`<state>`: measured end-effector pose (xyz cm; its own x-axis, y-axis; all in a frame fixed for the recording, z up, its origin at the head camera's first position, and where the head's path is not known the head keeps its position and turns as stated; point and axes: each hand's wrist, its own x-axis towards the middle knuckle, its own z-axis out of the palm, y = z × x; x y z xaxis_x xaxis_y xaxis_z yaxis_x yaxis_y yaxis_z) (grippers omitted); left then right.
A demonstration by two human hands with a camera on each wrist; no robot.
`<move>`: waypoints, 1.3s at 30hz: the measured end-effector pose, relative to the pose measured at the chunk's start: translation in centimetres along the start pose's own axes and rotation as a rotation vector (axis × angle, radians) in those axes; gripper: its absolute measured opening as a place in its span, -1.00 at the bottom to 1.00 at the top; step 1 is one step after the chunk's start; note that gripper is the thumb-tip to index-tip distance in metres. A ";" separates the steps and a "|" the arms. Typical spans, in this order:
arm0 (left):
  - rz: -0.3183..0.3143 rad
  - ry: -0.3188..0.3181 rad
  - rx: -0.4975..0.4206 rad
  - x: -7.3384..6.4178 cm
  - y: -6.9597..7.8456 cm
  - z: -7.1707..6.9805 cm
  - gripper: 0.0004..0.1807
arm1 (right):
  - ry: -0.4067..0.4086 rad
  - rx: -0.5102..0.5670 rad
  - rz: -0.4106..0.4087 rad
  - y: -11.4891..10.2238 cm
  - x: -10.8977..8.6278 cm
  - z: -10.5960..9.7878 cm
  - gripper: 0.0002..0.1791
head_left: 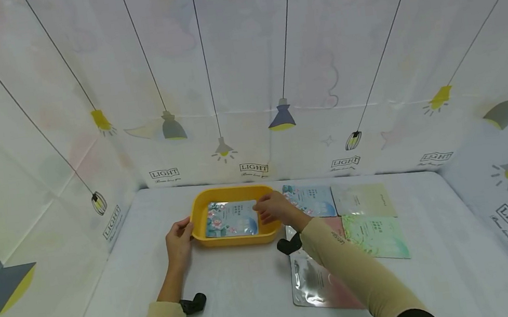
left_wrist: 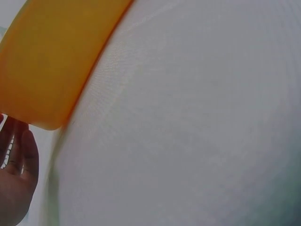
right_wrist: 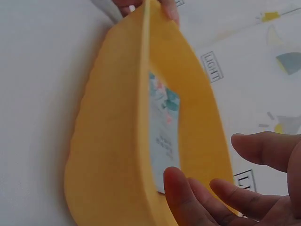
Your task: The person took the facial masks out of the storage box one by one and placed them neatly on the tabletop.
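A yellow tray (head_left: 243, 240) stands toward the back of the white table. In it lies a flat blue sheet-mask packet (head_left: 232, 218) printed with flowers, also visible in the right wrist view past the tray wall (right_wrist: 113, 122). My left hand (head_left: 179, 244) holds the tray's left end, its fingers at the rim; the left wrist view shows fingers (left_wrist: 16, 146) against the end wall. Over the tray's right end hovers my right hand (head_left: 278, 209), beside the packet's right edge. Its fingers (right_wrist: 178, 193) are loosely bent and apart from the thumb, with nothing between them.
Right of the tray lie several more packets: a blue one (head_left: 310, 200), a pale yellow-green one (head_left: 364, 200), a green one (head_left: 378, 236) and a silver-and-pink one (head_left: 312, 282). My right forearm covers part of them. A printed curtain (head_left: 244, 76) rises behind the table.
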<state>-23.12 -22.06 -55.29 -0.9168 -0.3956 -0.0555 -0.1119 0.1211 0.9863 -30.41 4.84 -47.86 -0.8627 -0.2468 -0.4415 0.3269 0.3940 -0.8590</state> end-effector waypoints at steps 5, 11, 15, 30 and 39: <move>-0.006 -0.001 0.001 0.0 0.0 0.0 -0.64 | 0.004 -0.075 0.048 0.0 0.7 1.1 -0.59; 0.003 -0.001 -0.001 0.0 0.1 0.1 -0.64 | 0.050 -0.252 0.077 0.0 1.4 2.3 -0.61; 0.006 -0.008 0.006 0.0 0.0 0.1 -0.63 | 0.095 -0.356 0.073 0.4 2.1 2.8 -0.70; 0.024 -0.004 0.009 -0.1 0.1 -0.2 -0.62 | 0.194 -0.335 0.160 0.6 2.8 4.2 -0.62; 0.016 -0.007 0.002 0.1 -0.2 0.0 -0.63 | 0.228 -0.195 0.196 0.5 2.5 4.6 -0.66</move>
<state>-23.16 -22.13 -55.48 -0.9211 -0.3873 -0.0410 -0.0983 0.1293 0.9867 -30.67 0.33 -50.58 -0.8620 0.0453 -0.5050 0.4338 0.5814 -0.6883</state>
